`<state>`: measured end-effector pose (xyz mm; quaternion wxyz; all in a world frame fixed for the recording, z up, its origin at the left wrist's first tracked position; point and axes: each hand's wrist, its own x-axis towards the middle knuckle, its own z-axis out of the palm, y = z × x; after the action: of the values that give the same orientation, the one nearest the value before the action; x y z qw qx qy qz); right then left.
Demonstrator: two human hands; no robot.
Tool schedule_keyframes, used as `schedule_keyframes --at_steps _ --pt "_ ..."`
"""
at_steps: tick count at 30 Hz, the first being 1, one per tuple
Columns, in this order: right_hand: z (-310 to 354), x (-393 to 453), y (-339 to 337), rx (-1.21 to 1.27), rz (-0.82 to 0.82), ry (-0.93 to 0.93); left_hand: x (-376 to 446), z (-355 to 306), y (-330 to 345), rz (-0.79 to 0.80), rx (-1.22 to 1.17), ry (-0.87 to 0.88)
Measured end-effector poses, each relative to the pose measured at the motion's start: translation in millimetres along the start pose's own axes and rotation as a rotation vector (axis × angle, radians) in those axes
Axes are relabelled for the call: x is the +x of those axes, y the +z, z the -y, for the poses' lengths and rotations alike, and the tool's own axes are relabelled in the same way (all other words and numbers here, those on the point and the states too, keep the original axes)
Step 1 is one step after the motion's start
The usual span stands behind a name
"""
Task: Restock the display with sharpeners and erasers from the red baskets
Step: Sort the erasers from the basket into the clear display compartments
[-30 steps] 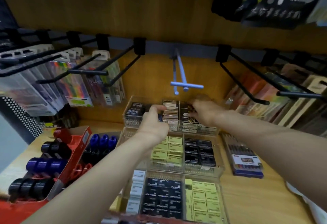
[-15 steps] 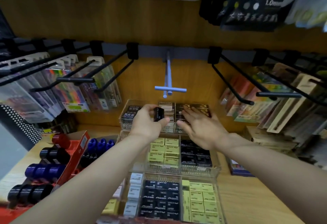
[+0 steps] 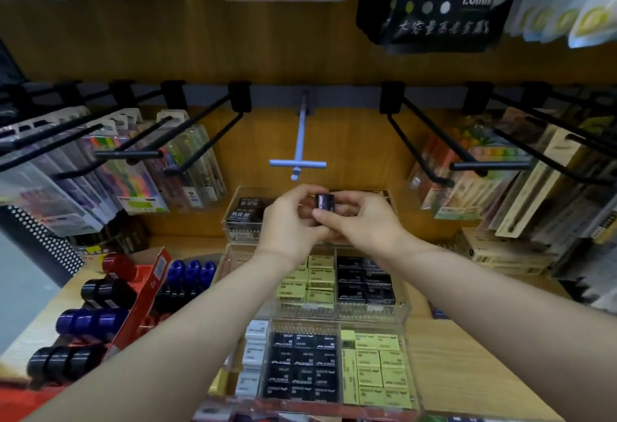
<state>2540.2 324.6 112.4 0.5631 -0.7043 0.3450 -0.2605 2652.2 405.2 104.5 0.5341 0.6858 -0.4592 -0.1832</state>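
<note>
Small glossy black eraser (image 3: 324, 203) at 12 o'clock of centre. Yellow-green erasers (image 3: 309, 283) beside black ones (image 3: 365, 284) in clear tray (image 3: 405, 308). Blue and black sharpeners (image 3: 91, 320) at 8 o'clock, red box (image 3: 147, 298). Pale blue hook (image 3: 298, 141) on wood-grain brown panel (image 3: 350, 141).

— What are we working on here?

— We have a light wooden shelf (image 3: 467, 365). On it we see three clear acrylic trays (image 3: 405, 308) in a row running back to the wall, filled with black and yellow-green erasers (image 3: 320, 279).

— And to the left?

— We find a red cardboard display box (image 3: 147, 295) of blue and black cylindrical sharpeners (image 3: 88, 320). On the right, cream boxes (image 3: 500, 254) lie by the wall.
</note>
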Motion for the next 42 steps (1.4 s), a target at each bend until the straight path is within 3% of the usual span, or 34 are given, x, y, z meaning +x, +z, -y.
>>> schedule_keyframes --at_steps 4,6,10,16,22,31,38,42 --pt "9 -3 -17 -0.081 -0.069 0.068 -7 6 -21 0.019 0.439 0.050" --pt "10 -10 -27 -0.144 -0.052 0.107 -15 15 -38 0.144 0.651 0.086" --pt "-7 -36 -43 -0.356 -0.052 0.152 -29 36 -49 0.510 0.856 0.108" --pt "-34 -56 -63 -0.638 -0.052 0.218 -35 41 -40 0.547 1.036 0.112" --pt "-39 -46 -41 -0.724 0.048 0.113 -65 51 -15 0.550 0.944 0.263" --pt "-58 -54 -39 -0.871 0.048 -0.014 -71 65 -14 0.609 0.964 0.171" --pt "-65 -37 -26 -0.792 -0.141 0.021 -72 65 -11 0.578 0.900 0.126" --pt "-70 -26 -14 -0.735 -0.268 -0.059 -72 68 -11 0.579 0.876 0.119"
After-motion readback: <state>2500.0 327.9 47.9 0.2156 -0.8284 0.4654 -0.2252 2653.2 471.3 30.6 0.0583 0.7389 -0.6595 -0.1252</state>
